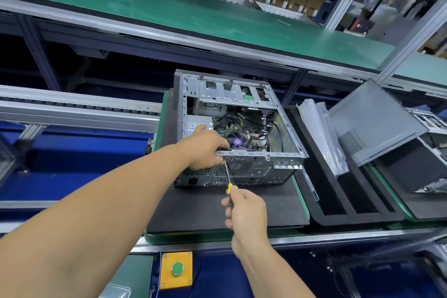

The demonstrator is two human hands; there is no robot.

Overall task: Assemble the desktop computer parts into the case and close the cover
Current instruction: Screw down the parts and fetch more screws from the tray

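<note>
a: where's the screwdriver (227, 178) pointing?

b: up and away from the right hand (244, 209), which is wrapped round its yellow handle. the shaft runs long toward the case (242, 128) rear, tip right under the left hand (205, 146).

a: and the left?

b: curled over the case's rear top edge, gripping it. its fingers hide the tip, so i can't see the screw. the case lies open on the desk.

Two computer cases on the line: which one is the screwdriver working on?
The open case on the black mat, held by the left hand. The right hand holds the screwdriver against its rear. The other sits far right, untouched.
</note>
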